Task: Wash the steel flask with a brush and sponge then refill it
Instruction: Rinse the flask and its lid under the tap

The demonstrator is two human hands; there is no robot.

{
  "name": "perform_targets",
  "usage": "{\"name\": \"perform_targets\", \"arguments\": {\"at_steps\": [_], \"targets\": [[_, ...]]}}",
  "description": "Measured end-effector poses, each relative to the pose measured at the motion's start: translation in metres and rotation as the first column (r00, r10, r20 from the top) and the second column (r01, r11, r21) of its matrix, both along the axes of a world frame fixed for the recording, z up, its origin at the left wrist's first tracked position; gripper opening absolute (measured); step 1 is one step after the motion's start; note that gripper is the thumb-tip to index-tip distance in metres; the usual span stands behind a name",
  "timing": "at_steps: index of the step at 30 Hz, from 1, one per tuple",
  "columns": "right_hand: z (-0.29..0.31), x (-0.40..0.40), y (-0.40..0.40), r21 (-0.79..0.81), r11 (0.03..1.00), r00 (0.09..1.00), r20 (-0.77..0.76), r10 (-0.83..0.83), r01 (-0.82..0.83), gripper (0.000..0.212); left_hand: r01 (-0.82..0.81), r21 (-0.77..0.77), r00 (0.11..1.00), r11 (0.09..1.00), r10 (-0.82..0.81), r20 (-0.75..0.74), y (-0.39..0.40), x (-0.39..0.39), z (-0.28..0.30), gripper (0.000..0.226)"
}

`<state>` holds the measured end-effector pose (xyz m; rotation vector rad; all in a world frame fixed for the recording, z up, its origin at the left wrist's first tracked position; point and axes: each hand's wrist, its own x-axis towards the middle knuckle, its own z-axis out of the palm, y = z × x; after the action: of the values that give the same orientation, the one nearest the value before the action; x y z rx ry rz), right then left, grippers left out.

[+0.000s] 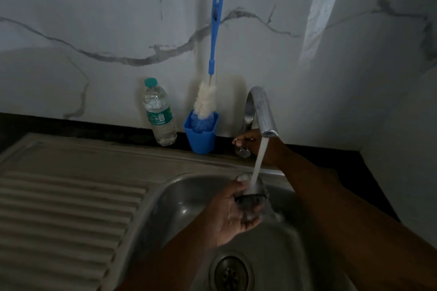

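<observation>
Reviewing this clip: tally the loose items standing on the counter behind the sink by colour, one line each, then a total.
Blue: 2, the bottle brush and the blue cup it stands in.
Clear with green cap: 1, the water bottle.
Total: 3.

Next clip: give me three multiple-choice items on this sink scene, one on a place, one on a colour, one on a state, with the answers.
1. Where does the brush stand?
A. In the blue cup
B. In the sink
C. On the drainboard

2. What colour is the bottle cap?
A. Red
B. Teal green
C. Black

3. What is the tap doing?
A. Off
B. Dripping
C. Running steadily

Answers:
1 A, its bristles sit in the cup by the wall.
2 B, the cap shows teal green.
3 C, a solid stream falls onto the small dark item in the left hand, while the right hand holds the knob.
</observation>
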<state>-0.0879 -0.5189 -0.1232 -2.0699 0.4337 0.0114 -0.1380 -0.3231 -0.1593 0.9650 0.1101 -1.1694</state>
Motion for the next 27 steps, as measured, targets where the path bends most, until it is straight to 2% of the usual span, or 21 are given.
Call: {"name": "perform_targets", "arguments": {"at_steps": [2,4,8,11,13,17,19,20,23,25,27], "targets": [[0.01,-0.008,0.005,0.067,0.998,0.999,0.039,-0.009,0.007,0.018,0.05,-0.021,0.998,0.999,-0.049,0.044,0.003,-0.001,0.0,0.047],[0.02,-0.018,0.012,0.067,0.996,0.994,0.096,-0.057,0.05,0.015,0.063,-0.038,0.998,0.997,-0.062,0.032,0.006,-0.001,0.0,0.052],[0.024,-0.049,0.013,0.192,0.937,0.932,0.163,-0.324,0.293,0.01,0.02,0.003,0.999,1.0,-0.02,0.035,0.006,-0.003,-0.006,0.05],[0.01,-0.079,0.027,0.306,0.833,0.859,0.086,-0.506,0.46,0.012,-0.017,-0.039,1.0,0.999,0.018,0.015,0.005,-0.005,-0.004,0.036],[-0.002,-0.1,0.052,0.267,0.821,0.833,0.099,-0.544,0.504,0.017,-0.033,-0.078,0.999,0.996,0.031,-0.019,0.003,-0.007,-0.003,0.025],[-0.018,-0.133,0.109,0.309,0.869,0.888,0.132,-0.441,0.386,0.025,-0.123,0.038,0.992,0.992,0.122,0.025,-0.006,-0.012,-0.006,0.029],[-0.027,-0.14,0.124,0.156,0.935,0.933,0.123,-0.339,0.319,0.022,-0.133,0.106,0.986,0.985,0.121,0.116,-0.004,-0.015,-0.006,0.024],[-0.03,-0.142,0.123,0.095,0.945,0.937,0.133,-0.324,0.313,0.022,-0.127,0.113,0.983,0.985,0.11,0.15,-0.003,-0.017,-0.006,0.023],[-0.029,-0.145,0.11,0.206,0.914,0.92,0.11,-0.377,0.35,0.032,-0.132,0.055,0.978,0.99,0.121,0.172,0.003,-0.026,0.0,0.028],[-0.021,-0.147,0.109,0.225,0.915,0.919,0.134,-0.37,0.335,0.028,-0.146,0.028,0.973,0.989,0.138,0.187,0.005,-0.029,0.005,0.023],[-0.015,-0.149,0.119,0.097,0.957,0.949,0.136,-0.284,0.272,0.025,-0.139,0.034,0.974,0.99,0.13,0.184,0.007,-0.027,0.01,0.024]]}}
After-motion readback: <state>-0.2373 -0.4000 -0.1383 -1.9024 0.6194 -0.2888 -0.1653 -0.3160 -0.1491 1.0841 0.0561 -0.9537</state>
